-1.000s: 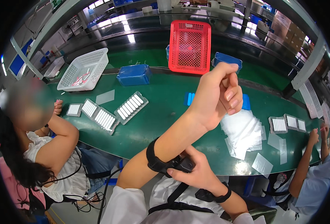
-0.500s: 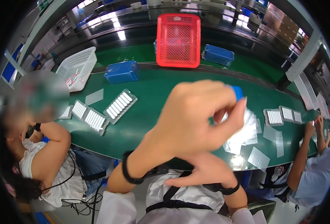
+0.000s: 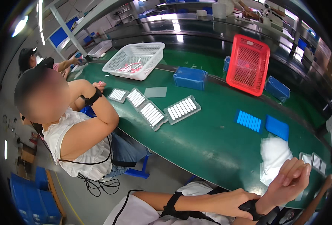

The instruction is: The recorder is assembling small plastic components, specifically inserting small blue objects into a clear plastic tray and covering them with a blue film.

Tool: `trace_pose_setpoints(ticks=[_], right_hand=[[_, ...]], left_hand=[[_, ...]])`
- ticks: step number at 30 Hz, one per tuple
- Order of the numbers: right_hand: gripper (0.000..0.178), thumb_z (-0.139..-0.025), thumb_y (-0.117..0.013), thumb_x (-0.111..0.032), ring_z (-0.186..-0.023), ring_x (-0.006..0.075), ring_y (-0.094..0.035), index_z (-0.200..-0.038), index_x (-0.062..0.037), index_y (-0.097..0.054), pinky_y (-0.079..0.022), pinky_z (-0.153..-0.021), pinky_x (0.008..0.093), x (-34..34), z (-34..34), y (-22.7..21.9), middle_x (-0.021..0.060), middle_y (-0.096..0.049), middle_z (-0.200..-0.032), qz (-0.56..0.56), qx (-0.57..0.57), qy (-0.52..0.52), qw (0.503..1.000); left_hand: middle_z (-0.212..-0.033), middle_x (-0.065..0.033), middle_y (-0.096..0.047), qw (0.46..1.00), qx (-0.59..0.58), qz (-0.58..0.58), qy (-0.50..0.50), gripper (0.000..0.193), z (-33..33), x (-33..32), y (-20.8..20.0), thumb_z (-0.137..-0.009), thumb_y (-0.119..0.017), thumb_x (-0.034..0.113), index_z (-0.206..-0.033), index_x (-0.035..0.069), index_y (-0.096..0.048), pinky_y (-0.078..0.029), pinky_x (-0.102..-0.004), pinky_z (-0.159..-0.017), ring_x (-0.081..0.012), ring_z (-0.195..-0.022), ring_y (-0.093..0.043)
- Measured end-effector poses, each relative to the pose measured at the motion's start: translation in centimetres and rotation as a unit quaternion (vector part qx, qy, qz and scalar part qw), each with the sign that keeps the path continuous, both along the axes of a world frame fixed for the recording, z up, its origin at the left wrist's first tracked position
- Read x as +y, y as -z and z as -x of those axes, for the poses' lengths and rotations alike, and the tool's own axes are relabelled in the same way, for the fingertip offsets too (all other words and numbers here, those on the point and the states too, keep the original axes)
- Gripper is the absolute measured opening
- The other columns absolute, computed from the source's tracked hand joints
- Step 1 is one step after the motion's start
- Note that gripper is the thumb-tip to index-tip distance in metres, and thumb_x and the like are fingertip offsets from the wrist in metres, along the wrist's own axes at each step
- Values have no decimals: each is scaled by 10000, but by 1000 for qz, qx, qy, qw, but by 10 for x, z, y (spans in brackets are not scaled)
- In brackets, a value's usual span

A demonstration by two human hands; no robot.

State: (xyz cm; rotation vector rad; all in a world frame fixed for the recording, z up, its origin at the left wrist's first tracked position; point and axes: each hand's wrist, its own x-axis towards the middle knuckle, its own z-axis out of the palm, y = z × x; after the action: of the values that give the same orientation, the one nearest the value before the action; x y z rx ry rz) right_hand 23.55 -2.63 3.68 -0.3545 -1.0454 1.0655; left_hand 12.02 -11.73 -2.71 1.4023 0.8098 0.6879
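Observation:
My left hand (image 3: pixel 231 202) reaches across in front of my body and is closed round the black wristband (image 3: pixel 251 209) on my right wrist. My right hand (image 3: pixel 288 182) is raised at the lower right, its fingers curled in, with nothing visible in them. Just beyond it lies a heap of thin white sheets (image 3: pixel 274 153) on the green table (image 3: pixel 196 146). Behind the sheets are a blue tray with a row of light-blue strips (image 3: pixel 249 121) and a plain blue slab (image 3: pixel 277 127).
Clear trays of white rods (image 3: pixel 182 109) lie at middle left, near a translucent sheet (image 3: pixel 155 92). A white basket (image 3: pixel 136 60), a blue box (image 3: pixel 190 78) and a red basket (image 3: pixel 247 65) stand farther back. A co-worker (image 3: pixel 83 123) sits at left; another person's arm (image 3: pixel 316 200) shows at right.
The view has swung left. My left hand has come down from in front of the table onto my right wrist. My right hand has risen, its fingers now curled.

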Motion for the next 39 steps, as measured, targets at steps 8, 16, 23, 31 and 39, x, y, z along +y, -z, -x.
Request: trace_pose_setpoints(ticks=[8, 16, 23, 31, 39], right_hand=[[386, -1134, -418, -183, -415, 92, -329, -757, -106, -448, -309, -429, 240, 11, -24, -18, 5, -372, -568, -35, 195, -273, 941], [411, -1152, -421, -230, -468, 121, -380, -765, -93, -448, -344, -437, 276, 40, -63, -9, 29, -413, -639, 65, 362, -374, 852], [393, -1158, -424, -261, -498, 118, -351, -808, -94, -484, -320, -466, 282, 27, -50, -12, 15, -395, -645, 124, 451, -388, 794], [279, -976, -692, -67, -439, 133, -531, -708, -4, -646, -433, -419, 292, -2, -61, -42, 71, -579, -594, -6, 411, -568, 713], [121, -718, -745, 0, -449, 170, -427, -822, -33, -694, -335, -448, 314, 6, -9, 4, 3, -474, -544, -259, -341, 365, 827]], left_hand=[[-1063, -247, -761, 991, 66, 8, 120, 579, 7, 14, 8, -942, -772, 301, -1400, -7, -597, -583, -428, -806, -325, -907, -754], [-863, -239, -609, 966, 83, -231, 84, 796, -2, 5, 37, -990, -686, 338, -1587, -63, -346, -544, -470, -733, -416, -776, -644], [-899, -245, -627, 953, 145, -249, 94, 787, -3, 7, 36, -994, -665, 311, -1614, -33, -322, -549, -480, -748, -418, -801, -654], [-1054, -285, -734, 973, 83, -60, 207, 727, 13, 25, -20, -899, -781, 321, -1495, -12, -531, -564, -461, -766, -421, -831, -715], [-981, -251, -714, 983, 62, -120, 125, 386, -3, 12, -7, -939, -723, 300, -1062, -56, -637, -553, -508, -780, -472, -882, -686]])
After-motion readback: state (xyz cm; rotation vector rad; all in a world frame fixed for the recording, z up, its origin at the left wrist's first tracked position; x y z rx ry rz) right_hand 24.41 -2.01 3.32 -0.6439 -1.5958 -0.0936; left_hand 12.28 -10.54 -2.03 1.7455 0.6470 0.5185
